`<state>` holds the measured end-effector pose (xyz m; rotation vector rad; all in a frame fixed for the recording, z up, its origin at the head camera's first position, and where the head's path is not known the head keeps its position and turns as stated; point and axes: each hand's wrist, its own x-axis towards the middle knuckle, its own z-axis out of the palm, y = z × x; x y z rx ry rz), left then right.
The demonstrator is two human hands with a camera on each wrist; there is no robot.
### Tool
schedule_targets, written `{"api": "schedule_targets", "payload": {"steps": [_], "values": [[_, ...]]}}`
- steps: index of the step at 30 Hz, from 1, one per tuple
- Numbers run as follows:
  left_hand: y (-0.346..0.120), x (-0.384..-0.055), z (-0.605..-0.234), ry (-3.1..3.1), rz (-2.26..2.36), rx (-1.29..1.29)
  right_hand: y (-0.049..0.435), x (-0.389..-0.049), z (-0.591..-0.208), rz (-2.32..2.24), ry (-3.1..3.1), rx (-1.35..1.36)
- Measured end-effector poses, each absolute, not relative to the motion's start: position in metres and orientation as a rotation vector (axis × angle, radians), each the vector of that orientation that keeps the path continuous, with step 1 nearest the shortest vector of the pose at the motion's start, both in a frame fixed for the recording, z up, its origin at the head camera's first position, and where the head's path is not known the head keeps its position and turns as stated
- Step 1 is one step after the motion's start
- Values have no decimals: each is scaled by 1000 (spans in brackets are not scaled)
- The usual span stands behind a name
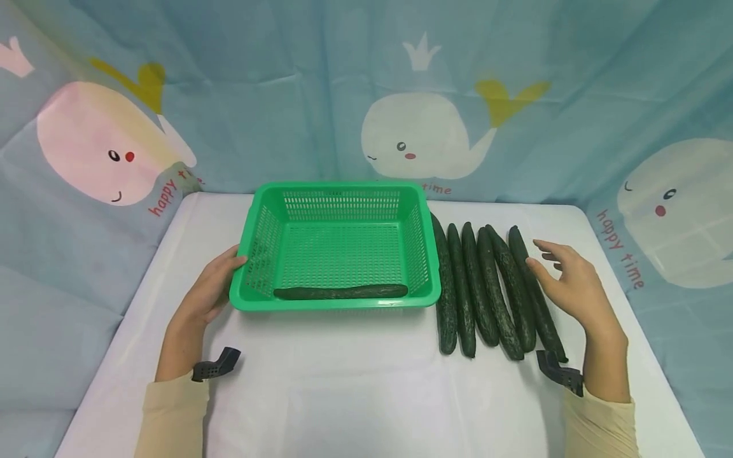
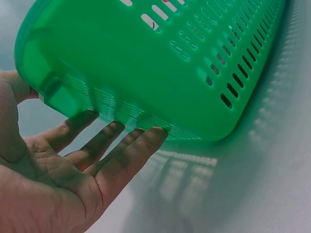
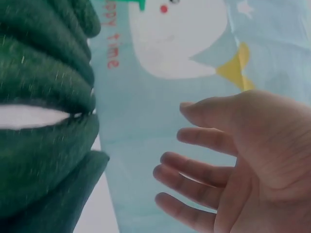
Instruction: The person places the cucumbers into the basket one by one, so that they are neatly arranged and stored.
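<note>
A green plastic basket [image 1: 343, 254] with slotted walls stands at the middle of the white table. One cucumber [image 1: 341, 292] lies inside along its front wall. My left hand [image 1: 209, 286] holds the basket's left side, thumb over the rim; the left wrist view shows its fingertips [image 2: 158, 132] against the outer wall. To the right of the basket, several dark green cucumbers [image 1: 478, 286] lie side by side, ends pointing front and back. Near the rightmost cucumber [image 1: 535, 286], my right hand [image 1: 575, 289] hovers with fingers loosely bent and nothing in them.
Light-blue curtains [image 1: 275, 133] printed with whales surround the back and both sides of the table. White tabletop [image 1: 366, 381] stretches in front of the basket. Each wrist carries a black camera mount [image 1: 217, 365].
</note>
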<state>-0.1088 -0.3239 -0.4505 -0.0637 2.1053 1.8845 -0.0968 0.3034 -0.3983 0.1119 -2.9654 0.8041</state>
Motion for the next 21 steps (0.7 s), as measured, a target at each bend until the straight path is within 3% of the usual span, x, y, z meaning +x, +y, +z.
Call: {"api": "schedule_targets", "payload": {"steps": [21], "values": [[-321, -110, -452, 2151, 1844, -84, 327, -110, -432, 645, -3171, 58]]}}
